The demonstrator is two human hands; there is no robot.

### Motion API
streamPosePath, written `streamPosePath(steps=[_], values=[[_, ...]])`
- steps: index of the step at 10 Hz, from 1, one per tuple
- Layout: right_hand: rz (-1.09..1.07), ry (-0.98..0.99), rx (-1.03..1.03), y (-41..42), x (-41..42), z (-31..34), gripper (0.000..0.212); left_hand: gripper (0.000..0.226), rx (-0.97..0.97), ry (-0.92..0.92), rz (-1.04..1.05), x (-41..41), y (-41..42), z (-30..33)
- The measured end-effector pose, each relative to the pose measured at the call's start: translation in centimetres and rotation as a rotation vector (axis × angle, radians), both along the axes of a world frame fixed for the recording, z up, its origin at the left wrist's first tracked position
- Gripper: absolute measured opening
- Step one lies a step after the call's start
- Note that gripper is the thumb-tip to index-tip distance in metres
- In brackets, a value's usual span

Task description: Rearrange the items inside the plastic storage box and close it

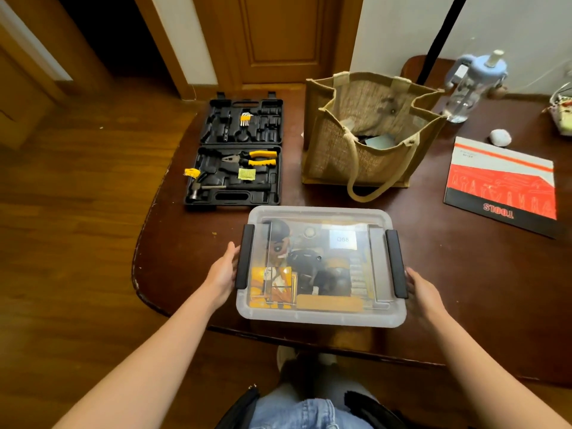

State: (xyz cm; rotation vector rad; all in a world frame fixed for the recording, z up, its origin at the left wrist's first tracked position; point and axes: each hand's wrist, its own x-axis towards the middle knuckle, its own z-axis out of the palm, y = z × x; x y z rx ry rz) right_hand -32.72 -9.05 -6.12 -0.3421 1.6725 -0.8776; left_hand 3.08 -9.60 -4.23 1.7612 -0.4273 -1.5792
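Note:
A clear plastic storage box (pixel 320 317) sits at the near edge of the dark wooden table, its translucent lid on top. Black latches sit on its left side (pixel 245 257) and right side (pixel 396 263). Through the lid I see black, yellow and orange items, blurred. My left hand (pixel 223 274) lies flat against the box's left side by the left latch, fingers straight. My right hand (pixel 421 291) lies against the right side by the right latch, its fingertips hidden behind the box.
An open black tool case (pixel 236 153) with yellow pliers, a hammer and hex keys lies behind the box on the left. A jute bag (pixel 368 134) stands behind it. A red booklet (pixel 501 184), a water bottle (pixel 467 88) and a small white object (pixel 500 137) are at right.

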Motion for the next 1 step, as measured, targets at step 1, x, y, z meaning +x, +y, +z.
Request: streamPosePath(steps=[1], values=[[-0.034, -0.109, 0.082, 3.50, -1.75, -0.90, 0.025, 0.048, 0.055, -0.012, 0.052, 0.57, 2.79, -0.68]])
